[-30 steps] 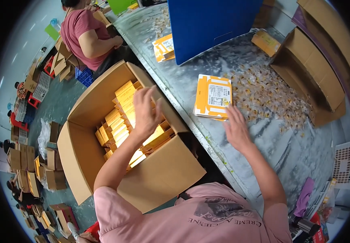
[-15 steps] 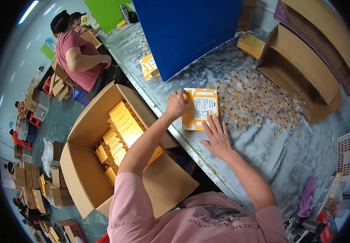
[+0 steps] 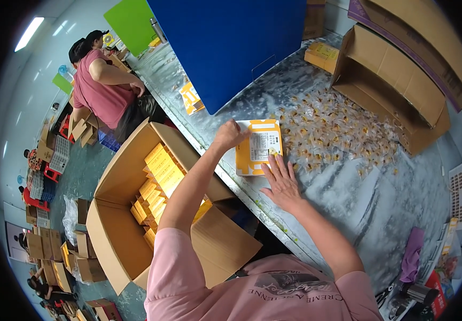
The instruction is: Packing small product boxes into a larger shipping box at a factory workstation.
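Note:
A flat yellow-and-white carton (image 3: 265,144) lies on the table near its front edge, a printed white panel facing up. My left hand (image 3: 231,134) is closed at the carton's upper left edge, its fingers curled against it; the fingertips are partly hidden. Flat and spread, my right hand (image 3: 283,184) rests its fingertips on the carton's lower right corner, while its palm lies over the table. Just right of the carton spreads a wide heap of small clear-wrapped pieces (image 3: 338,131) with yellow-brown contents.
An open cardboard box (image 3: 110,230) holding rows of yellow cartons (image 3: 164,166) stands left of the table. A blue panel (image 3: 231,48) rises behind. A tipped cardboard box (image 3: 391,80) borders the heap. A co-worker in a pink shirt (image 3: 102,88) stands far left.
The view has shifted slightly. Both hands stay at the carton, with the left fingers bent a little differently. The co-worker at the far left has changed posture.

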Demonstrator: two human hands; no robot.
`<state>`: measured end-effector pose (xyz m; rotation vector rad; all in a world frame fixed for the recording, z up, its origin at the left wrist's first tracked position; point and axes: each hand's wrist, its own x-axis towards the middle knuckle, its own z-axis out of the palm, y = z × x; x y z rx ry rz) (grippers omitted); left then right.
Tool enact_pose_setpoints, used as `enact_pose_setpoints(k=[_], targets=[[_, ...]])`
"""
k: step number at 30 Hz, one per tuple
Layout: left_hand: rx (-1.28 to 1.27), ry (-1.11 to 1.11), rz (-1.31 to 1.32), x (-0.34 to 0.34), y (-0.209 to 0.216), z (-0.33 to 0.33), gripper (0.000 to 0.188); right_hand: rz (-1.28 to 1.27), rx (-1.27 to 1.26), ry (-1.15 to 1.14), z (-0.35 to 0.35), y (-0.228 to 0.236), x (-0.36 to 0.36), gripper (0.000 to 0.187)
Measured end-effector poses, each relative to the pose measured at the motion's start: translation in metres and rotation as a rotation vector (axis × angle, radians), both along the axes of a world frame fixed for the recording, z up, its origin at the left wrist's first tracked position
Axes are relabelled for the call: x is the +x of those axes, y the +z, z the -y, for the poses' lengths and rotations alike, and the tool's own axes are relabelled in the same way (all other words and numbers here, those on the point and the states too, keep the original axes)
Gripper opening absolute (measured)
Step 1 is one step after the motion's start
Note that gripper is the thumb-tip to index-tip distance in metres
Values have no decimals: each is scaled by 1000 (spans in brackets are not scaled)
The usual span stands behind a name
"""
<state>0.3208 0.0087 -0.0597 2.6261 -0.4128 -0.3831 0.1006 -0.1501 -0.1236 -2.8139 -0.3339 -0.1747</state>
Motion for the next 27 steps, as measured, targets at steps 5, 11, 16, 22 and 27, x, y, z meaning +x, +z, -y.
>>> enact_pose_setpoints(k=[5, 11, 16, 22, 27], targets=[[-222, 37, 24, -3, -15, -14, 68, 35, 2, -5, -1, -1, 1, 81], [-292, -13, 147, 11, -27, -32, 51, 48, 1, 6, -4, 3, -2, 80], [-459, -58, 82, 12, -35, -28, 33, 44, 21, 0, -1, 2, -2, 80], [-344, -6, 73, 12, -26, -25, 27, 61, 70, 17, -2, -2, 1, 81], [-335, -111, 220, 1, 12, -19, 31, 101, 88, 10, 2, -6, -1, 80]])
